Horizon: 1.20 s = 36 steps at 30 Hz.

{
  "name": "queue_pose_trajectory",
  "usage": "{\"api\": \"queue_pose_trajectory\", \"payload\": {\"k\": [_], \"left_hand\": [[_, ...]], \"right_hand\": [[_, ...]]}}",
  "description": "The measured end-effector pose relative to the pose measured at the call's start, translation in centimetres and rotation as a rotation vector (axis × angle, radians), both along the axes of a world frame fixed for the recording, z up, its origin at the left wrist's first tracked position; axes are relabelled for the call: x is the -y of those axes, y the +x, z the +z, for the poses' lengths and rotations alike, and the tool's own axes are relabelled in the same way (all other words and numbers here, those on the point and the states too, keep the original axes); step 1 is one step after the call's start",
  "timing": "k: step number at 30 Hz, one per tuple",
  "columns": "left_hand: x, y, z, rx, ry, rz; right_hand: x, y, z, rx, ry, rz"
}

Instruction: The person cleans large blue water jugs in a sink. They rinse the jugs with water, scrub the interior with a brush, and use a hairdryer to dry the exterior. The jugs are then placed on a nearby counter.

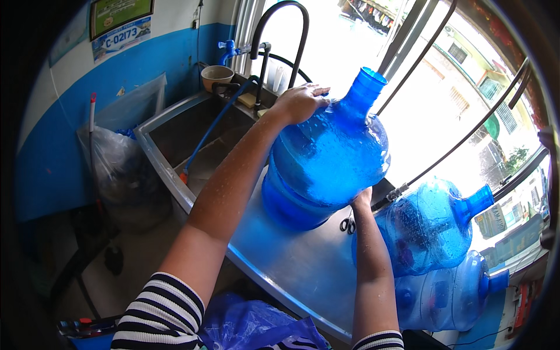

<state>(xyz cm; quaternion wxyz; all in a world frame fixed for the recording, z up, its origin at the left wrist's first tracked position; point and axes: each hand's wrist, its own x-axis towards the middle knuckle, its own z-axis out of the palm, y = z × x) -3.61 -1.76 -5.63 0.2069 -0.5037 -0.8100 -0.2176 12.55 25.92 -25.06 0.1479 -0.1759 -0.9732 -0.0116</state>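
Note:
A large blue plastic water jug [326,159] stands on the metal counter [280,258] beside the sink, its uncapped neck up and leaning to the right in view. Drops and wet streaks cover its shoulder. My left hand [302,103] rests on the upper left of that shoulder, fingers stretched out flat. Low on the jug's right side is my right hand [362,197]; the jug and my wrist hide most of its fingers. Both forearms are wet. Black-handled scissors [348,224] lie on the counter close to my right wrist.
Two more blue jugs [431,227] [442,297] stand at the right. The steel sink [164,164] holds a blue hose or wand [214,129]; a black gooseneck faucet [304,39], a sponge [247,100] and a bowl [217,75] sit behind. A plastic bag [118,153] stands left.

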Motion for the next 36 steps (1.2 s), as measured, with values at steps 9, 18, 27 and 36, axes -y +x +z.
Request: {"api": "queue_pose_trajectory", "payload": {"k": [9,18,27,36], "left_hand": [[0.0,0.6,0.7,-0.003,-0.022,0.006],[-0.1,-0.2,0.0,0.025,-0.020,0.018],[-0.2,0.5,0.2,0.079,0.035,0.030],[-0.5,0.7,0.6,0.148,0.042,0.072]], "right_hand": [[-2.5,-0.6,-2.2,-0.240,0.175,0.107],[-1.3,0.2,0.5,-0.162,0.188,0.233],[-2.0,-0.1,-2.3,-0.273,0.155,0.192],[-1.5,0.2,-2.3,-0.225,0.024,0.062]]}}
